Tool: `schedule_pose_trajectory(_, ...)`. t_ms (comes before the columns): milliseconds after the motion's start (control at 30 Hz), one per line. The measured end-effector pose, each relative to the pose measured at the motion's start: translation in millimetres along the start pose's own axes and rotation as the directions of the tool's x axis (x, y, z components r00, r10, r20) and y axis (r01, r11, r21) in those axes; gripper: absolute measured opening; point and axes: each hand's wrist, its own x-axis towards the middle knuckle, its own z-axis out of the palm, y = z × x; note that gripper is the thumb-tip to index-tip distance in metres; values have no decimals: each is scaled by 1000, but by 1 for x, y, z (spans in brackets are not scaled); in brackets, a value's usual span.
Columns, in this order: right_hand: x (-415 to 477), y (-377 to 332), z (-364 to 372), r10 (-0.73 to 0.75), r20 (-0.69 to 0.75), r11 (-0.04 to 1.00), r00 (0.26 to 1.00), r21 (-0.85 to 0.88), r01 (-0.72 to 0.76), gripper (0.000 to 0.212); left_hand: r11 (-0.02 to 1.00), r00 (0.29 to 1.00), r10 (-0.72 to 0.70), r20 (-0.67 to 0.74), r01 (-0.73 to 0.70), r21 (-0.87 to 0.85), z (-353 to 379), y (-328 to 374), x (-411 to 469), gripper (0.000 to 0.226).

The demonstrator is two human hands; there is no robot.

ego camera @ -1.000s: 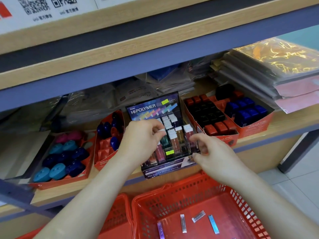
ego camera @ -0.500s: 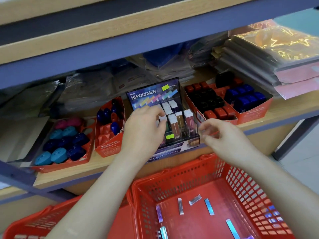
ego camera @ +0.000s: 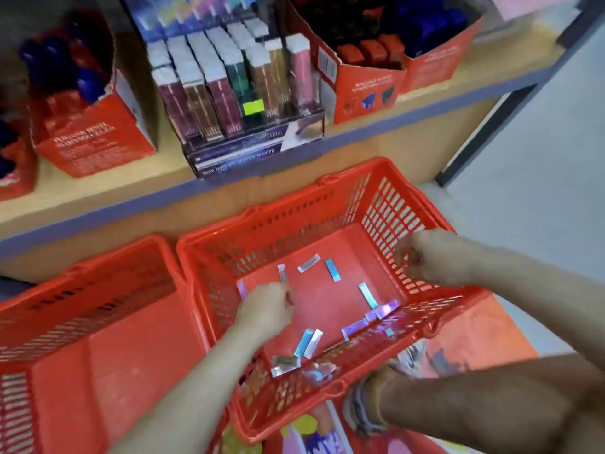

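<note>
A red basket (ego camera: 386, 204) stands on the floor below the shelf, with several slim shiny erasers (ego camera: 366, 294) scattered on its bottom. My left hand (ego camera: 265, 308) is down inside the basket near its left wall, fingers curled round a slim eraser whose tip just shows. My right hand (ego camera: 432, 257) hovers at the basket's right wall, fingers curled, with a purple glint of an eraser pinched between them; it is blurred. The black eraser display box (ego camera: 229, 93) stands on the shelf above, its rows of erasers upright.
A second red basket (ego camera: 98, 322) sits touching the first on its left. Red cartons (ego camera: 95, 139) (ego camera: 366, 90) flank the display box on the wooden shelf (ego camera: 98, 204). My leg and shoe (ego camera: 363, 407) are at the basket's near right corner.
Both hands left the display box and dropped into the red basket. The view tilted down, so the basket now fills the middle and the upper shelf is gone.
</note>
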Motion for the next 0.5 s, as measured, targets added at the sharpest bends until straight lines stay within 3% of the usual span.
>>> schedule_pose_trajectory(100, 18, 20, 42, 38, 155, 997, 987, -73, -27, 21, 997, 988, -5, 156, -8, 80, 47, 1, 26, 19)
schedule_pose_trajectory(167, 41, 31, 69, 67, 162, 994, 985, -95, -52, 25, 996, 980, -1, 199, -18, 91, 76, 0, 44, 23)
schedule_pose_trajectory(267, 78, 33, 107, 68, 205, 990, 976, -137, -40, 35, 991, 978, -9, 210, -19, 132, 113, -1, 63, 36)
schedule_pose_trajectory(367, 108, 38, 148, 19, 328, 964, 944, -257, 70, 42, 983, 979, -6, 204, -31, 180, 141, -1, 71, 41)
schedule_pose_trajectory(500, 131, 45, 167, 32, 381, 923, 924, -366, 118, 38, 972, 976, 47, 215, -94, 214, 159, -5, 76, 52)
